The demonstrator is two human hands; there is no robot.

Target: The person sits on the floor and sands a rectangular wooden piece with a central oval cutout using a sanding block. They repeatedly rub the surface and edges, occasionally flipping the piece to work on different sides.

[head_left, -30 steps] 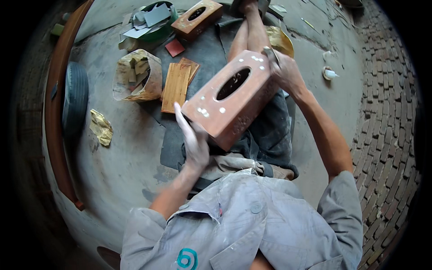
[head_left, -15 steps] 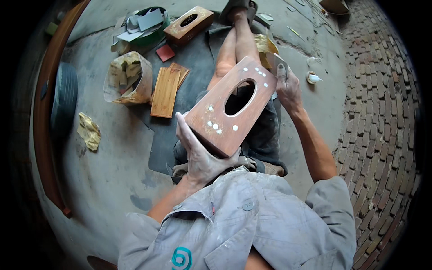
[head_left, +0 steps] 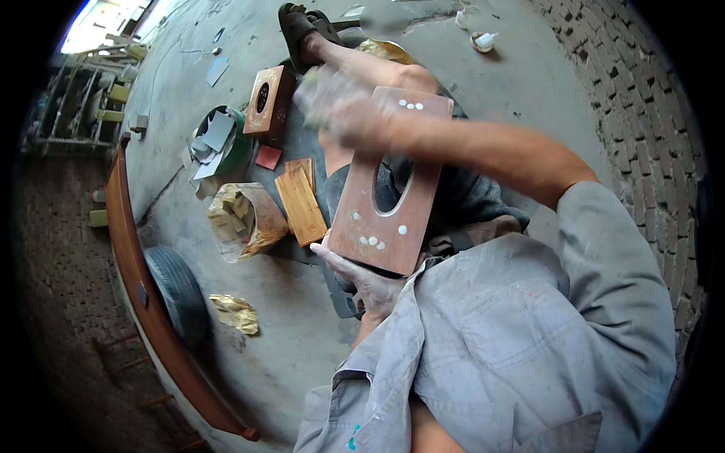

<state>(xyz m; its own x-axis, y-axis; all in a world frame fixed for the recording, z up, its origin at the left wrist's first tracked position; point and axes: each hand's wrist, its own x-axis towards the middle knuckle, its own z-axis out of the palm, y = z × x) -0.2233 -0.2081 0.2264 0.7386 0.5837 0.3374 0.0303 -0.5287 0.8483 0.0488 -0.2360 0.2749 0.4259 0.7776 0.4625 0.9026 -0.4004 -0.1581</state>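
Note:
A reddish-brown wooden tissue box (head_left: 385, 230) with an oval opening lies slanted over my lap, white round spots dotting both ends of its top. My left hand (head_left: 370, 283) grips its near end from below and the left side, thumb along the edge. Across the far part of the box reaches my right forearm. Motion smears my right hand (head_left: 340, 109), just left of the box's far end; its fingers and anything in them cannot be made out. Left of the box, two flat wooden boards (head_left: 300, 205) lie overlapping on a dark mat.
A second wooden tissue box (head_left: 264, 106) stands farther left, near a green tub (head_left: 236, 143) of grey sheets. Closer are a red square pad (head_left: 268, 157), a scrap-filled container (head_left: 253, 219), a tyre (head_left: 175, 291) and crumpled golden paper (head_left: 236, 313). A white bottle (head_left: 483, 41) sits far right.
My right hand has swung from the box's right side, where it held a thin flat thing, across to its left. The box has turned more upright in view; the view itself has shifted left.

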